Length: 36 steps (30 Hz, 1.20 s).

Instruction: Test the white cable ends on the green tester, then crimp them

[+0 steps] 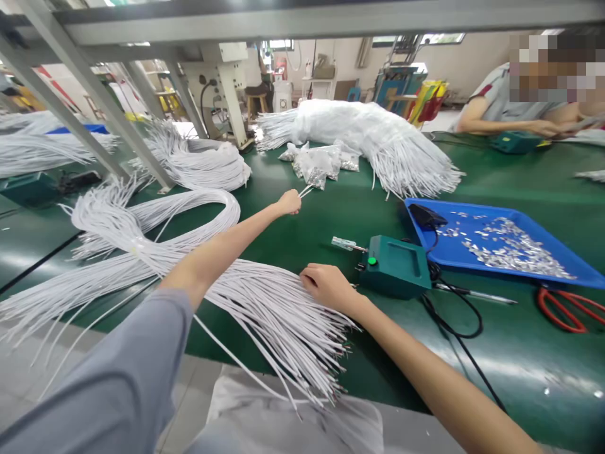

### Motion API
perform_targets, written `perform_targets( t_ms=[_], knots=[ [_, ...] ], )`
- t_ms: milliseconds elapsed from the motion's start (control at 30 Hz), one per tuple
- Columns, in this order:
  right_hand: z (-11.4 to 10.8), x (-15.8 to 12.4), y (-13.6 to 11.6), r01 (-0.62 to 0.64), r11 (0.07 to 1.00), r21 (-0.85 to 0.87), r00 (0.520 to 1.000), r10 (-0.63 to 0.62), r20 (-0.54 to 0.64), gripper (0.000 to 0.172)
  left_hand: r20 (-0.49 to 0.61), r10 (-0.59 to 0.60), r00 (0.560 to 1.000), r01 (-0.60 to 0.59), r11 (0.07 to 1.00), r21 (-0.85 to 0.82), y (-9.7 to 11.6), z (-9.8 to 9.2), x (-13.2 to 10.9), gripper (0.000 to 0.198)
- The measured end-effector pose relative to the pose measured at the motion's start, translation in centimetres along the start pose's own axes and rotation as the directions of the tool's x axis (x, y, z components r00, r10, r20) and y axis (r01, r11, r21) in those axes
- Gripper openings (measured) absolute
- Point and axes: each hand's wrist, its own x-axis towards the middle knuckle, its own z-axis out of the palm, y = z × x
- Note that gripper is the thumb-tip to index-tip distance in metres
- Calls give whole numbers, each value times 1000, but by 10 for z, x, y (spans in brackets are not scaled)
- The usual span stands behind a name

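My left hand (289, 202) is reached out over the green table, its fingers closed around white wires whose short ends (306, 190) stick out past the fingertips. Lower and to the right, my right hand (328, 287) rests at the edge of a large fanned bundle of white wires (278, 309). Its fingers are curled in, and what they grip, if anything, is hidden. Just right of that hand sits a green box-shaped device (396, 266) with a bright green button and a rod pointing left. The bundle's loose ends spread toward the table's front edge.
A blue tray (501, 205) holds many small metal pieces. Red-handled scissors (562, 312) and black cables (454, 325) lie nearby. Small clear bags (319, 164) and a plastic-wrapped wire bundle (359, 129) are behind. A metal frame (101, 94) stands left; a co-worker (501, 110) sits across.
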Motion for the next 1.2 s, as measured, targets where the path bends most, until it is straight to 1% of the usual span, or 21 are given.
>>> perform_targets(
  t_ms=[100, 133, 167, 200, 233, 267, 300, 333, 367, 433, 500, 600, 667, 700, 767, 833, 900, 967, 1033, 1100, 1200],
  knots=[
    [2, 1, 4, -40, 992, 116, 996, 49, -75, 26, 53, 155, 987, -142, 971, -192, 19, -2, -42, 18],
    [3, 2, 6, -69, 984, 162, 989, 88, -116, 25, 76, 222, 972, -193, 939, -284, 23, -3, -60, 19],
    [3, 4, 8, -103, 967, 234, 973, 147, -177, 23, 103, 318, 942, -237, 853, -465, 26, -2, -78, 19],
    [3, 6, 10, -130, 934, 334, 942, 221, -254, 22, 134, 387, 912, -238, 766, -597, 27, -1, -95, 23],
    [1, 7, 12, -129, 878, 461, 891, 306, -334, 21, 141, 431, 891, -229, 696, -681, 27, 1, -110, 29],
    [-2, 9, 13, -92, 800, 593, 828, 392, -401, 21, 125, 459, 879, -222, 629, -745, 25, 6, -122, 34],
    [-5, 10, 13, -25, 711, 702, 765, 466, -445, 20, 105, 465, 879, -216, 585, -782, 21, 12, -130, 36],
    [-9, 10, 12, 50, 631, 774, 720, 515, -466, 20, 75, 455, 887, -215, 552, -806, 17, 19, -135, 37],
    [-13, 11, 11, 107, 580, 807, 701, 532, -475, 21, 52, 440, 897, -214, 534, -818, 11, 27, -137, 37],
    [-19, 10, 8, 160, 545, 823, 696, 530, -486, 18, 58, 420, 906, -195, 535, -822, 1, 42, -136, 37],
    [-21, 9, 7, 158, 554, 818, 706, 515, -486, 17, 92, 425, 901, -175, 547, -819, -5, 52, -132, 38],
    [-20, 8, 9, 142, 561, 816, 717, 510, -475, 20, 126, 426, 896, -131, 524, -842, -8, 57, -129, 36],
    [-18, 8, 11, 137, 567, 812, 724, 502, -473, 18, 120, 402, 908, -110, 503, -857, -9, 56, -128, 34],
    [-17, 8, 12, 135, 574, 807, 727, 496, -475, 16, 83, 380, 921, -124, 490, -863, -10, 56, -127, 32],
    [-16, 8, 13, 132, 582, 802, 729, 491, -476, 15, -46, 315, 948, -195, 462, -865, -11, 57, -125, 30],
    [-14, 8, 15, 120, 588, 800, 722, 501, -477, 15, -146, 259, 955, -254, 454, -854, -12, 59, -124, 30],
    [-12, 8, 16, 97, 598, 796, 715, 514, -473, 17, -166, 282, 945, -292, 497, -817, -12, 60, -125, 33],
    [-9, 8, 16, 80, 607, 791, 715, 518, -469, 21, -161, 366, 917, -353, 554, -754, -10, 61, -128, 35],
    [-6, 8, 15, 84, 593, 801, 723, 516, -458, 25, -151, 435, 887, -408, 590, -696, -8, 62, -131, 35],
    [-5, 9, 14, 103, 547, 831, 735, 521, -434, 24, -123, 455, 882, -407, 606, -683, -7, 61, -132, 36],
    [-6, 10, 13, 116, 417, 902, 751, 557, -354, 19, -97, 466, 880, -394, 600, -696, -6, 58, -133, 35]
  ],
)
